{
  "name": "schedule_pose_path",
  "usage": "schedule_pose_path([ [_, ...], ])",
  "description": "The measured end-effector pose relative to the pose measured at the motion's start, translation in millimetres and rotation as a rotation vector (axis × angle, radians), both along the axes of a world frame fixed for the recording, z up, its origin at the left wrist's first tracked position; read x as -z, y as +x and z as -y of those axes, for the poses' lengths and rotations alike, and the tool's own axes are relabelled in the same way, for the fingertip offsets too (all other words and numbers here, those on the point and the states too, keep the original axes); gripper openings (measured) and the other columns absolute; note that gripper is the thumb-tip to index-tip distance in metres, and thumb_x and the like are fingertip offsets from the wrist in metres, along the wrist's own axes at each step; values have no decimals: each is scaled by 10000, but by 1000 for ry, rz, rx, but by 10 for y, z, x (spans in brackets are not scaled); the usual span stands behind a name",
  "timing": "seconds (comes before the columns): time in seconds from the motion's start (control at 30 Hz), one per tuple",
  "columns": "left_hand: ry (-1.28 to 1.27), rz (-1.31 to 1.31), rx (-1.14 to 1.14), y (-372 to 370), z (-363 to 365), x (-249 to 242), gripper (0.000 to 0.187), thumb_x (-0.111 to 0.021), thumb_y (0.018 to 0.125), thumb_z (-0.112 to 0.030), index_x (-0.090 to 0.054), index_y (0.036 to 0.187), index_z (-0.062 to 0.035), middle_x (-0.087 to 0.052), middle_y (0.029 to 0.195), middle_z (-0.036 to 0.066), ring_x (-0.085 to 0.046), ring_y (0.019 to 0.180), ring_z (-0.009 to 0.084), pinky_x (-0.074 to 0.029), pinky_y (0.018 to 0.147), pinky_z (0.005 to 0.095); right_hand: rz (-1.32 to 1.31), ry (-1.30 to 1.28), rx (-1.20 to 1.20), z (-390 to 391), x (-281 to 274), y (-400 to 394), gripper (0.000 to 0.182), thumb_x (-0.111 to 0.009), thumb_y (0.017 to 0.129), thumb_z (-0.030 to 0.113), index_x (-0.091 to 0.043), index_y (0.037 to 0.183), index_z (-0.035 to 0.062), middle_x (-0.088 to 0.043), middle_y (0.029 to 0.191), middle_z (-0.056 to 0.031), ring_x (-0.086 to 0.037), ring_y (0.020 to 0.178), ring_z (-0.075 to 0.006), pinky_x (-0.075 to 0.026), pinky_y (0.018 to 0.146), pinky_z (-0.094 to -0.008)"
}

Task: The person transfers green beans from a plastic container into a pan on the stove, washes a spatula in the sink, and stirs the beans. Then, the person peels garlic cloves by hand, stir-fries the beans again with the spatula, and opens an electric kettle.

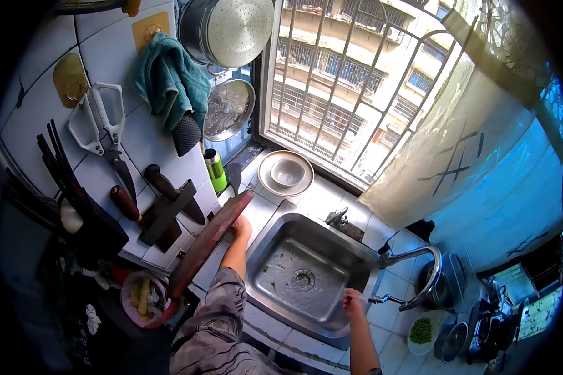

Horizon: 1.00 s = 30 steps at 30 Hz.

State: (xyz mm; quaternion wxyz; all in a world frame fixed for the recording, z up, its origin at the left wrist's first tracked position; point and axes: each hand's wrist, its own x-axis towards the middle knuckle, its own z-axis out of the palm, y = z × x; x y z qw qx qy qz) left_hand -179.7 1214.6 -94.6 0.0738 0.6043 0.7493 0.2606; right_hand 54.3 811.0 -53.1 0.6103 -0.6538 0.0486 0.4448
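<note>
My left hand (241,227) is at the side of a thick wooden cutting board (209,240) that stands on edge by the wall. Its fingers are partly hidden against the board and seem to grip it. My right hand (355,302) is over the right side of the steel sink (281,250), just by the end of the tap (430,275). Those fingers are bunched together, and a pale, clear streak shows between them and the tap end; I cannot make out whether they hold anything. Small green scraps lie in the sink around the drain.
Stacked bowls (288,172) and a green bottle (215,170) stand behind the sink. A bowl of green pieces (421,331) and a pan (451,342) are at the right. Scissors (100,119) and knives (162,184) hang at the left, above a waste bin (145,300).
</note>
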Motion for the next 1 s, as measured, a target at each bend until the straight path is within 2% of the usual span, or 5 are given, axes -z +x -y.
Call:
schedule_pose_path([
  [0.47, -523, 325, 721, -601, 3517, -1137, 278, -479, 810, -121, -370, 1042, -12, -576, 808, 236, -551, 746, 424, -425, 643, 483, -18, 23, -181, -157, 220, -29, 185, -583, 781, 288, -558, 826, 110, -569, 671, -6, -513, 534, -82, -406, 447, -223],
  [0.6, -595, 197, 868, -191, 3852, -1156, 282, -488, 801, -123, -403, 1046, -10, -578, 768, 237, -559, 729, 414, -428, 643, 488, -6, -104, -217, -356, 342, -105, 542, -656, 712, 394, -440, 1115, 103, -553, 1002, -66, -546, 844, -136, -465, 594, -280],
  [0.7, -583, 204, 934, 148, 3994, -1213, 275, -483, 801, -113, -404, 1042, -9, -577, 739, 238, -562, 712, 413, -429, 640, 488, 965, -272, -355, -359, 691, -414, 1075, -686, 608, 524, -108, 1308, -52, -329, 1287, -242, -370, 1166, -367, -402, 885, -399],
  [0.83, -621, 208, 911, 212, 4186, -1515, 251, -475, 802, -96, -409, 1022, 3, -571, 713, 243, -559, 682, 418, -429, 619, 489, 616, -292, -211, -532, 501, 2, 946, -680, 621, 501, -277, 1225, -105, -462, 1155, -268, -469, 1075, -353, -363, 915, -373],
  [1.0, -535, 247, 957, 197, 4180, -1332, 253, -482, 796, -93, -410, 1022, -5, -569, 709, 242, -555, 670, 425, -429, 601, 489, 996, -416, -247, -526, 671, -205, 709, -584, 732, 422, -357, 1189, -71, -473, 1103, -283, -472, 1028, -399, -365, 906, -397],
])
